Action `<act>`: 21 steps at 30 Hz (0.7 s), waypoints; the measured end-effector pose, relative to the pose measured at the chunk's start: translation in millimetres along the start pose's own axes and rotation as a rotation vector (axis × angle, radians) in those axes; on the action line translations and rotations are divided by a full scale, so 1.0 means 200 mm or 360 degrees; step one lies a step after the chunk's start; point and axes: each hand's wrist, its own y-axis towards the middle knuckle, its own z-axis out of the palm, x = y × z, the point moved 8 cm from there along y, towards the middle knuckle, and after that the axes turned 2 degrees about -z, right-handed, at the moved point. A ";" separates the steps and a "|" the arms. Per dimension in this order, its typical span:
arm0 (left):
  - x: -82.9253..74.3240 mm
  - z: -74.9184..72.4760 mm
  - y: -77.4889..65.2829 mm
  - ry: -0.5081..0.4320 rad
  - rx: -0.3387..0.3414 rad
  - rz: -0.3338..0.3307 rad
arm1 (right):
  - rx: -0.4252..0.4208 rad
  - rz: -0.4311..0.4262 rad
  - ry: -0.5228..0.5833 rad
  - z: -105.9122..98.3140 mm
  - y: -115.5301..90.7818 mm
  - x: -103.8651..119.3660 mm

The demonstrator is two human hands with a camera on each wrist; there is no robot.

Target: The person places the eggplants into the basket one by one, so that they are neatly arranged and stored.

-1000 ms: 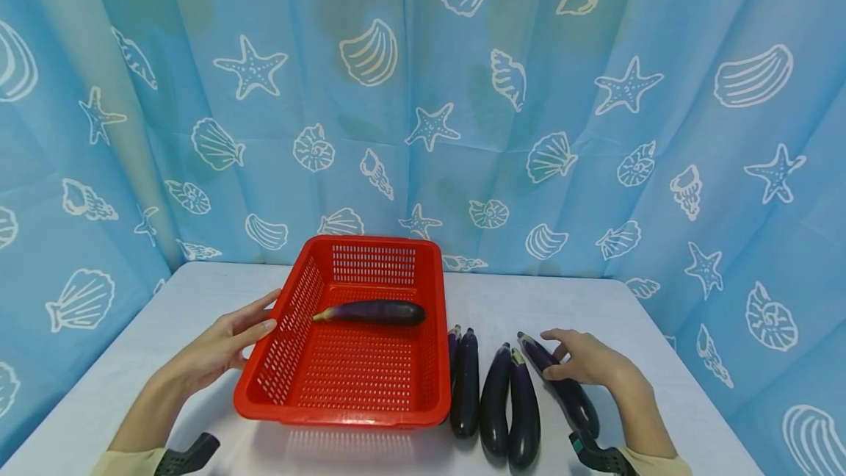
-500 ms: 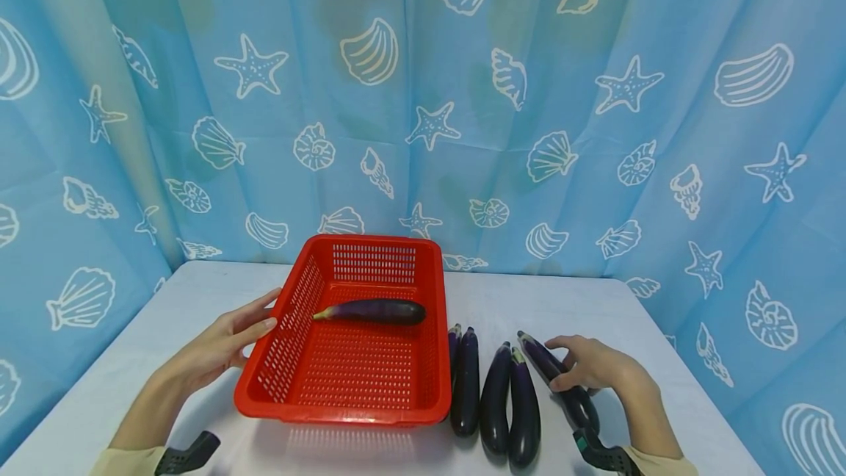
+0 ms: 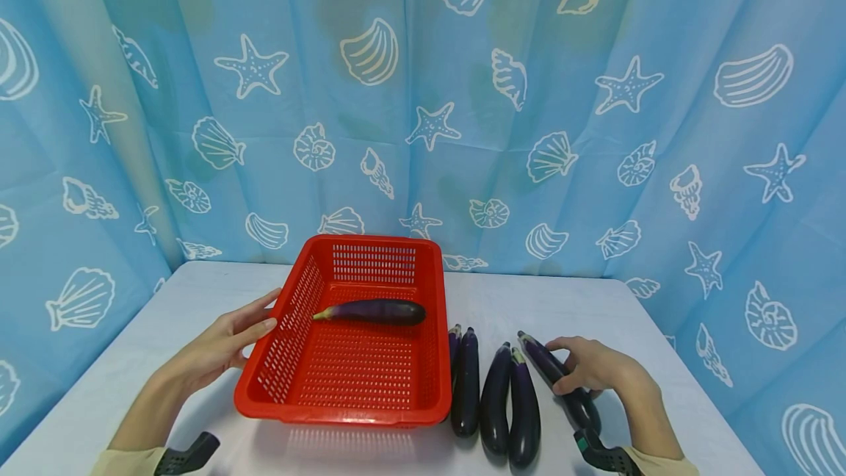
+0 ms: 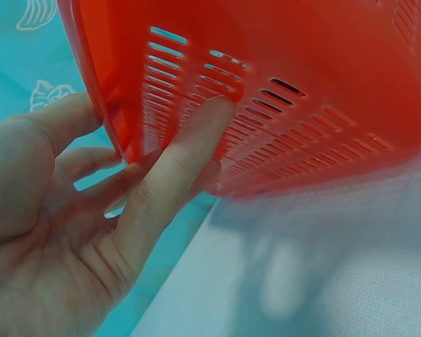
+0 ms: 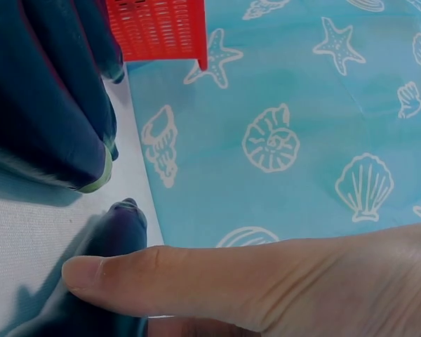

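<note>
Left grip (image 3: 221, 347): fingers fairly straight and spread wide, laid against the red basket (image 3: 344, 416) without curling round it; in the left wrist view the thumb reaches the rim, while one straight finger touches the slotted outer wall.

Right grip (image 3: 595, 366): drawn in close, thumb on one side and fingers on the other, pinching the rightmost eggplant (image 3: 540, 358) about its middle; the finger ends are hidden behind it.

Rightmost eggplant: slantwise on the white worktop (image 3: 515, 303), stem end pointing away from the person and a little to the left, rounded end nearer; well apart from the basket; in the right wrist view the stem end shows beyond the thumb.

Red basket: left of the worktop's middle; one basket eggplant (image 3: 377, 312) lies crosswise inside, pale stem to the left, dark blunt end close to the right wall.

Beside the basket: a long eggplant (image 3: 466, 388), stem away; next to it a half-hidden eggplant (image 3: 454, 347), partly covered by the basket's right edge.

Middle pair: a left-hand eggplant (image 3: 496, 402) and a right-hand eggplant (image 3: 524, 417), side by side, a narrow gap partway down; both between the basket and the right grip.

Backdrop: blue curtain (image 3: 423, 189), white shells and starfish.
</note>
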 end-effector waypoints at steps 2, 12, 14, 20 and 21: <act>0.00 0.00 0.00 0.0005 -0.0001 0.0000 | -0.0001 0.0001 -0.0016 0.00 0.00 0.00; 0.01 0.00 0.00 0.0003 0.0033 -0.0002 | -0.0030 -0.0009 -0.0077 0.00 0.00 0.01; 0.01 0.00 0.00 0.0006 0.0028 0.0000 | -0.0038 -0.0011 -0.0079 0.00 0.00 0.01; 0.00 0.00 0.00 0.0003 0.0008 0.0003 | -0.0053 -0.0008 -0.0093 -0.01 -0.01 0.02; 0.00 0.00 0.00 0.0003 0.0009 0.0003 | -0.0055 -0.0009 -0.0100 -0.02 -0.01 0.02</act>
